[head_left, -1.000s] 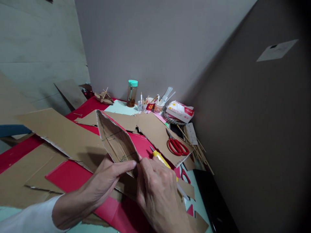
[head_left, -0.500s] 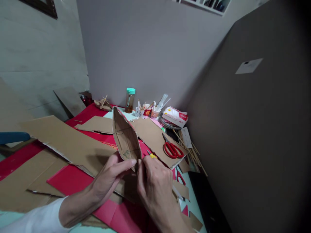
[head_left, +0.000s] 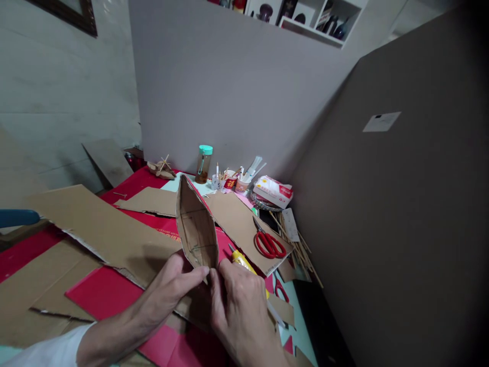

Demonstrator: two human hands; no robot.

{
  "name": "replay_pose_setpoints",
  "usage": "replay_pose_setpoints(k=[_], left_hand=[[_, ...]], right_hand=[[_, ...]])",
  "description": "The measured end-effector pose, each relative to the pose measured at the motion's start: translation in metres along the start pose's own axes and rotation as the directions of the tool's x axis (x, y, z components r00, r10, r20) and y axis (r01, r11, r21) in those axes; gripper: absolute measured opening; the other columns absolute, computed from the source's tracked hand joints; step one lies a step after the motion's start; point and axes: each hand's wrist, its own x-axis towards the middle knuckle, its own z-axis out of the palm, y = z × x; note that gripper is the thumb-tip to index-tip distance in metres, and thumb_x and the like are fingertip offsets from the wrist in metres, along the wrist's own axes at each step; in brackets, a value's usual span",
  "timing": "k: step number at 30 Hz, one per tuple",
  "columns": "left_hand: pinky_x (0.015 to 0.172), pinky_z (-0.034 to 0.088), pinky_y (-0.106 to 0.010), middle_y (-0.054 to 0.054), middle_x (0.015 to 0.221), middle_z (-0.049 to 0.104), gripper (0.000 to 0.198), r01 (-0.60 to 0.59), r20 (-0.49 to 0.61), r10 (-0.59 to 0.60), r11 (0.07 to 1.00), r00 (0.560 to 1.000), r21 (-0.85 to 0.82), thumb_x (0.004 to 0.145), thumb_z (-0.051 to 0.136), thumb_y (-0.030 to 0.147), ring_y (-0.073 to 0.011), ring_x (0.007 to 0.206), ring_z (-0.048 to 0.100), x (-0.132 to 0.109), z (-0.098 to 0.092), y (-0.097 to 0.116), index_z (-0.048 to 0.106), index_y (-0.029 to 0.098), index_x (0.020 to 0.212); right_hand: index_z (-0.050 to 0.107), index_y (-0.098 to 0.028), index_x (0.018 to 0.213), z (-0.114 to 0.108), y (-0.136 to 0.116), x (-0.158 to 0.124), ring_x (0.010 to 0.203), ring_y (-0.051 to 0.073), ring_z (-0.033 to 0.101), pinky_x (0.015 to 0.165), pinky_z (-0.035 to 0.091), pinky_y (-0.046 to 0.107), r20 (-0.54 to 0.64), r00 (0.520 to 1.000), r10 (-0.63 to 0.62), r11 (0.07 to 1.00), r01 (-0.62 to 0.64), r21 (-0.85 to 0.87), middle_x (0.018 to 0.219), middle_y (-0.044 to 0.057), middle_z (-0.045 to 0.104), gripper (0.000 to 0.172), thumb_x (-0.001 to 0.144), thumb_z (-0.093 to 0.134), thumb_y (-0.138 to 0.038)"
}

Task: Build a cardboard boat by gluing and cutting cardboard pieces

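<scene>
A boat-shaped cardboard piece (head_left: 196, 221), hollow with raised sides and pencil lines inside, is held up above the table. My left hand (head_left: 178, 280) grips its near end from the left, thumb on the edge. The fingers of my right hand (head_left: 237, 300) pinch the same near tip from the right; the exact contact is partly hidden by the knuckles. Just past my right hand lies a yellow glue gun (head_left: 244, 262), partly covered by the hand. Red-handled scissors (head_left: 269, 244) rest on a cardboard sheet to the right.
Cardboard sheets (head_left: 103, 229) and red card (head_left: 107, 293) cover the table. At the back stand a bottle (head_left: 204, 165), paper cups (head_left: 242, 186) with sticks, and a tissue pack (head_left: 273, 191). Wooden sticks (head_left: 305, 260) and a second pair of scissors (head_left: 281, 290) lie on the right.
The view has tilted up slightly, showing more of the wall shelf. More of the yellow glue gun shows beside my right hand. Both hands keep their hold on the cardboard boat.
</scene>
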Motion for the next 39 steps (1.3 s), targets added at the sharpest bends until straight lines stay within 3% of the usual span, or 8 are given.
replay_pose_setpoints(k=[10,18,24,28,31,35,37,39], left_hand=[[0.079,0.054,-0.037,-0.005,0.082,0.071,0.025,0.032,0.02,-0.033,0.999,0.999,0.041,0.078,0.073,0.038,-0.0268,0.086,0.066,-0.002,0.0,0.004,0.07,0.017,0.091],[0.054,0.048,-0.028,0.0,0.07,0.061,0.026,-0.006,-0.031,0.011,0.99,0.999,0.142,0.082,0.066,0.044,-0.0174,0.061,0.055,0.003,0.0,0.004,0.062,0.018,0.08],[0.05,0.043,-0.025,0.001,0.063,0.059,0.029,0.034,0.031,-0.044,0.956,0.999,0.29,0.077,0.068,0.048,-0.0155,0.054,0.05,-0.007,0.006,0.015,0.065,0.019,0.079],[0.066,0.053,-0.029,-0.003,0.07,0.069,0.024,-0.05,0.143,0.0,0.938,0.99,0.344,0.072,0.074,0.046,-0.0226,0.068,0.061,-0.011,0.004,0.014,0.069,0.023,0.071],[0.078,0.056,-0.033,-0.006,0.084,0.075,0.023,-0.084,0.23,0.005,0.939,0.973,0.334,0.072,0.076,0.045,-0.0292,0.084,0.067,-0.011,0.001,0.011,0.077,0.025,0.083],[0.093,0.055,-0.039,-0.009,0.114,0.075,0.05,-0.05,0.041,0.041,0.965,0.998,0.258,0.075,0.077,0.048,-0.0366,0.117,0.063,-0.01,0.003,0.009,0.073,0.024,0.118],[0.097,0.053,-0.037,-0.009,0.121,0.073,0.052,-0.107,-0.037,0.125,0.947,0.992,0.304,0.075,0.078,0.05,-0.0369,0.124,0.059,-0.011,0.005,0.01,0.073,0.024,0.119],[0.094,0.053,-0.033,-0.008,0.118,0.074,0.046,-0.183,-0.007,0.2,0.908,0.98,0.377,0.077,0.076,0.05,-0.0342,0.116,0.064,-0.013,0.006,0.011,0.075,0.025,0.115]], right_hand=[[0.047,-0.022,0.074,0.005,0.002,-0.003,0.053,0.015,0.049,0.055,0.025,0.029,-0.004,0.999,-0.032,0.992,0.033,0.12,0.061,-0.001,0.057,0.021,0.093,0.044,-0.016],[0.055,-0.023,0.073,-0.012,0.0,0.005,0.056,0.013,0.055,0.056,0.028,0.026,0.293,0.948,0.122,0.921,-0.218,0.323,0.066,-0.001,0.066,0.031,0.1,0.045,-0.036],[0.053,-0.022,0.079,-0.03,0.009,0.012,0.056,0.012,0.044,0.055,0.029,0.025,0.176,0.948,0.264,0.868,-0.313,0.385,0.063,-0.004,0.054,0.029,0.096,0.055,-0.045],[0.059,-0.022,0.1,-0.038,0.014,0.012,0.058,0.012,0.049,0.059,0.035,0.023,0.111,0.96,0.257,0.821,-0.278,0.499,0.066,-0.006,0.056,0.021,0.098,0.054,-0.042],[0.059,-0.022,0.094,-0.04,0.015,0.01,0.07,0.014,0.055,0.066,0.04,0.024,0.071,0.972,0.225,0.844,-0.231,0.484,0.079,-0.002,0.064,0.02,0.101,0.05,-0.039],[0.057,-0.022,0.094,-0.039,0.012,0.008,0.068,0.013,0.056,0.062,0.038,0.024,0.171,0.972,0.163,0.873,-0.223,0.433,0.083,-0.001,0.066,0.017,0.104,0.043,-0.027],[0.057,-0.021,0.095,-0.038,0.009,0.006,0.07,0.014,0.059,0.062,0.039,0.025,0.2,0.97,0.138,0.906,-0.205,0.369,0.084,0.0,0.068,0.018,0.105,0.043,-0.027],[0.058,-0.021,0.097,-0.038,0.007,0.005,0.073,0.015,0.061,0.063,0.039,0.025,0.201,0.974,0.103,0.936,-0.163,0.312,0.084,0.001,0.069,0.02,0.106,0.044,-0.031]])
